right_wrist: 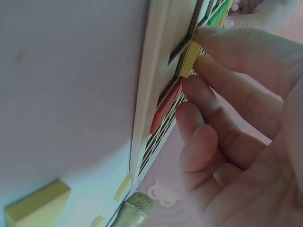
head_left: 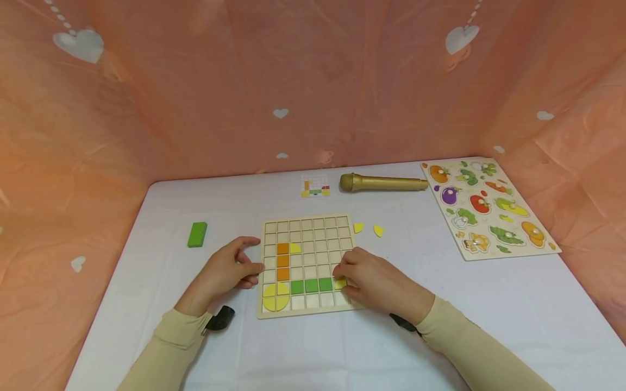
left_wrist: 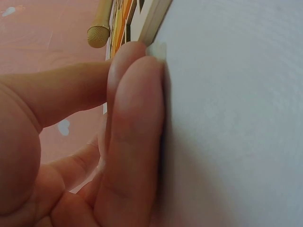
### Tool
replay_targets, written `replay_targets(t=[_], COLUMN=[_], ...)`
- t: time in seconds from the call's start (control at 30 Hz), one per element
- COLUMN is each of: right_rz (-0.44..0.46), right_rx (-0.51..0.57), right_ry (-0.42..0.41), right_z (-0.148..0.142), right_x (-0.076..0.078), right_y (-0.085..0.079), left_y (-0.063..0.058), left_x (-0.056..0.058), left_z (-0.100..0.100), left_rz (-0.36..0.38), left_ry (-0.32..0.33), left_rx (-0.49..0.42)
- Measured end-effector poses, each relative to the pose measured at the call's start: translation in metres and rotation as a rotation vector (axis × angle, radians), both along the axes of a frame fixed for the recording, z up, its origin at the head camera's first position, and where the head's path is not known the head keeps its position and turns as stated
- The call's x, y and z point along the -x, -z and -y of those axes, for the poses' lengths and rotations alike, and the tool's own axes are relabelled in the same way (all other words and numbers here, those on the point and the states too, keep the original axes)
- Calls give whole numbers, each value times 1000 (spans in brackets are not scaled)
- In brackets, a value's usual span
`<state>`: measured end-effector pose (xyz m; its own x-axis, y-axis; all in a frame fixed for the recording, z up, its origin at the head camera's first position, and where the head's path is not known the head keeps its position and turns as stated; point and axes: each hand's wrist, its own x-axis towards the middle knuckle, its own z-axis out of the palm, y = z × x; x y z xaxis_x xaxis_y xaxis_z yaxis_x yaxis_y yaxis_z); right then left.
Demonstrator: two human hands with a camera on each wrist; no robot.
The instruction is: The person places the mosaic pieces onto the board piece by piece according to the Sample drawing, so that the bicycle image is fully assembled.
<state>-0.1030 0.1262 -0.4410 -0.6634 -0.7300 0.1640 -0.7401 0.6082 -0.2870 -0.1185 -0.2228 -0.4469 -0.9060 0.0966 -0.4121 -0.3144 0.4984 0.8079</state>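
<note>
A square wooden grid board (head_left: 313, 220) lies on the table between the hands. My right hand (head_left: 369, 277) pinches a yellow quarter-circle piece (right_wrist: 190, 59) at the board's right side, beside a red piece (right_wrist: 163, 111) lying in the grid. My left hand (head_left: 227, 266) is at the board's left edge, fingertips touching the rim (left_wrist: 152, 21), index finger extended. In the grid are orange squares (head_left: 282, 260), a row of green squares (head_left: 311, 285), a yellow circle of quarter pieces (head_left: 276, 296) and a single yellow quarter (head_left: 295, 248). Fingers partly cover the pinched piece.
Two loose yellow quarter pieces (head_left: 379, 231) lie right of the board. A green block (head_left: 197, 234) is to the left. Behind are a small pattern card (head_left: 315, 185) and a gold microphone (head_left: 383, 183). A vegetable puzzle board (head_left: 489, 209) lies at the far right.
</note>
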Motion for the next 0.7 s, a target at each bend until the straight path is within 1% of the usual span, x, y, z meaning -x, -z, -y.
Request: replay_targets(t=[0.27, 0.7], right_rz=[-12, -2], right_rx=[0, -17], right_ry=[-11, -20], right_z=[1, 2], right_x=[0, 1], right_y=[-1, 1], left_y=[0, -1], left_x=[0, 0], left_z=[0, -1], left_rz=[-3, 5], left_ry=[3, -3], left_rx=[9, 26])
